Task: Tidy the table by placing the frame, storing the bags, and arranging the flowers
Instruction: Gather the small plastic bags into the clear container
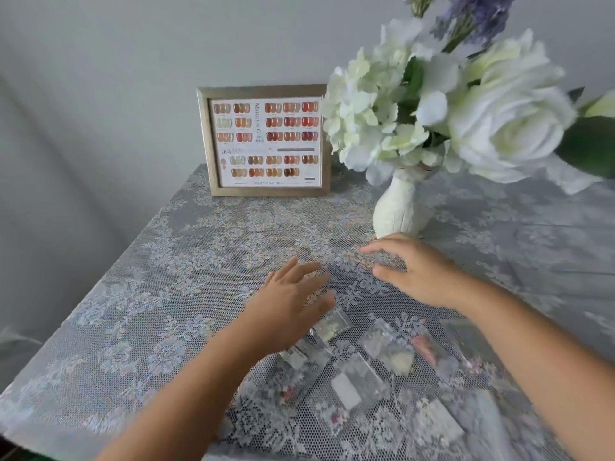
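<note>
A gold picture frame (264, 141) with a nail-colour chart stands upright at the back of the table against the wall. To its right a white vase (401, 207) holds white and purple flowers (466, 104). Several small clear plastic bags (389, 351) lie flat on the lace cloth near the front. My left hand (293, 301) hovers over the table's middle, fingers spread, just above one bag (332, 324). My right hand (416, 267) hovers in front of the vase's base, fingers apart, holding nothing.
A grey lace tablecloth (166, 277) covers the table; its left edge runs diagonally from the frame toward the near left corner. A plain grey wall stands behind. The flowers overhang the right part of the table.
</note>
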